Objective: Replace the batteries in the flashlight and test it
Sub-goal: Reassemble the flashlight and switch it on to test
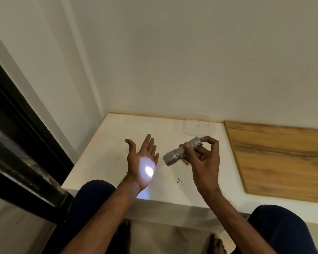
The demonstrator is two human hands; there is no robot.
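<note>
My right hand (205, 158) grips a silver flashlight (178, 153) above the white ledge, thumb and fingers around its rear half, index finger curled over the tail end. The head points left and down. My left hand (142, 162) is held out flat, palm up, fingers apart, just left of the flashlight head. A bright white spot of light falls on that palm. A small brownish battery (186, 163) lies on the ledge, mostly hidden under the flashlight.
The white ledge (108, 149) meets the wall at the back. A clear plastic container (198, 125) stands at the back, a wooden panel (283, 156) lies to the right, a dark window frame (17, 134) to the left. My knees are below the ledge.
</note>
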